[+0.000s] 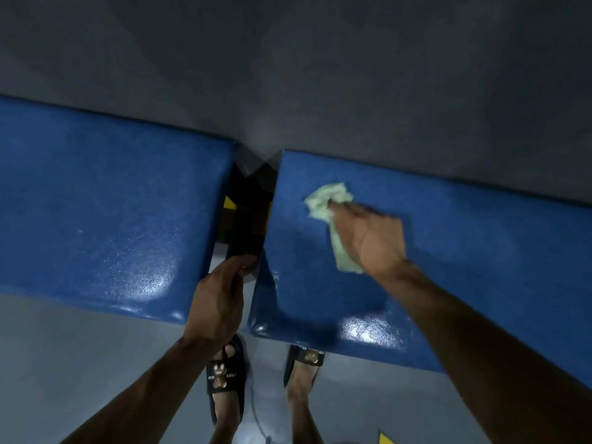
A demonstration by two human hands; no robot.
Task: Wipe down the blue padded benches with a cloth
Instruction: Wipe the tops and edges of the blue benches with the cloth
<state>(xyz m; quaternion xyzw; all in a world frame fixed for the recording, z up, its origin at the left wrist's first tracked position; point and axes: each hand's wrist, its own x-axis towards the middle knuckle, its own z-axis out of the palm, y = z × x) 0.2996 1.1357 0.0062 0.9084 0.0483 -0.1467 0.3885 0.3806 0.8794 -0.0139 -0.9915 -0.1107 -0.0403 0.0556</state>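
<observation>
The right hand (374,238) holds the pale green cloth (330,206) in a tight grip, pressing it on the right blue bench (480,251) surface, near its 10 o'clock corner; the left hand (221,299) hangs curled at 7 o'clock, over the gap (248,213), its grip holding nothing I can see; the loose cloth could slip into that dark gap; the left blue bench (96,213) sits at 9 o'clock; sandals (224,379) stand close below.

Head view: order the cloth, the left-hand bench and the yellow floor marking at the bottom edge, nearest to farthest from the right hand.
1. Cloth: pale green, under the right hand on the right bench.
2. Left-hand bench: across the gap, to the left.
3. Yellow floor marking: on the floor at the bottom edge, behind the feet.
</observation>
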